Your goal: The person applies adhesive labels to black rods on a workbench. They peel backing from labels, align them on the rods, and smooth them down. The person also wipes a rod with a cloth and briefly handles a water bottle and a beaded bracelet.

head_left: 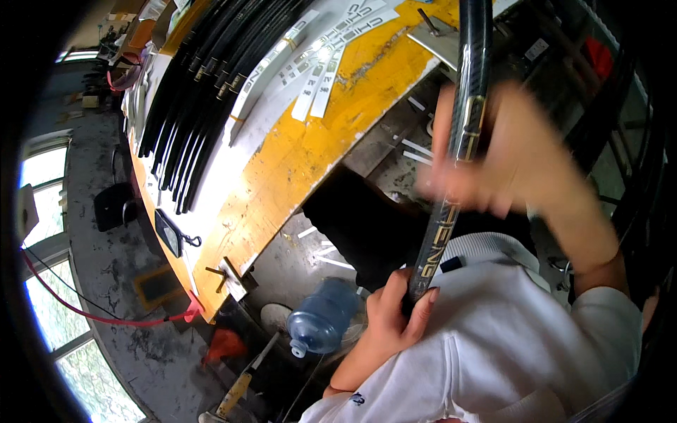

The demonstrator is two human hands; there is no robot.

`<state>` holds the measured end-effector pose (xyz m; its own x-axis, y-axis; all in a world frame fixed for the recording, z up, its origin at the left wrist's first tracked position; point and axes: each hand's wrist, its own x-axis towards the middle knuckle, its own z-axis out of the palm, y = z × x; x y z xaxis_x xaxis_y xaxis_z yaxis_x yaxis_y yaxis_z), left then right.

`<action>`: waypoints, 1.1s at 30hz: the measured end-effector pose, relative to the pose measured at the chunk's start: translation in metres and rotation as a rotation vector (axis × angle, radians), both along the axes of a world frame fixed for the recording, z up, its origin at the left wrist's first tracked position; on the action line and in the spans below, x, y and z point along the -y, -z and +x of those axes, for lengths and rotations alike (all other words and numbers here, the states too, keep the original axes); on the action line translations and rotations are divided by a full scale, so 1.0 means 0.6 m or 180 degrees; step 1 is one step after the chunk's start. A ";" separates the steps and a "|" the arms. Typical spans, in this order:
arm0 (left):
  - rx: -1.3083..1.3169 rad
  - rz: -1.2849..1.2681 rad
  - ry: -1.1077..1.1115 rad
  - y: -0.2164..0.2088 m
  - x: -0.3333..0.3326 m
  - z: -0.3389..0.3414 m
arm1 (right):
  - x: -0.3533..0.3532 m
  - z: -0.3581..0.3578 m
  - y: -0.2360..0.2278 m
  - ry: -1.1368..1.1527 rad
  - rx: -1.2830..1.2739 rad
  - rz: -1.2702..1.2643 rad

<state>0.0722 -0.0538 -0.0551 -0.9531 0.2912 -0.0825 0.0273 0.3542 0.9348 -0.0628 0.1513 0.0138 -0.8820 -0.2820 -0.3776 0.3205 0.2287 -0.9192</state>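
Note:
A long black carbon-weave tube with gold lettering runs from the top edge down to my lap. My left hand is closed around its lower end, beside my white sweatshirt. Higher up, my right hand is wrapped about the tube at the gold marking and smeared by motion. Part of that hand crosses in front of the tube and part shows on its far side. On the bench, white printed strips lie fanned out beside a banded bundle of white strips.
Several black tubes lie side by side on the yellow-topped bench. Near its edge are a phone-like dark object and a clamp. A blue water jug lies on the floor by an orange-handled tool. A metal plate juts from the bench.

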 end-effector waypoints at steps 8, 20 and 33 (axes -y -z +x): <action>0.1030 -0.0002 0.0335 -0.033 -0.002 -0.018 | -0.062 -0.090 -0.067 0.1109 -0.1263 0.0000; -0.0212 -0.0138 0.0203 -0.016 -0.024 -0.035 | 0.050 0.092 0.084 -0.0200 -0.0303 -0.0584; 0.0696 0.0011 0.0073 -0.037 -0.025 -0.014 | -0.051 -0.063 -0.030 0.0902 -0.0994 -0.0816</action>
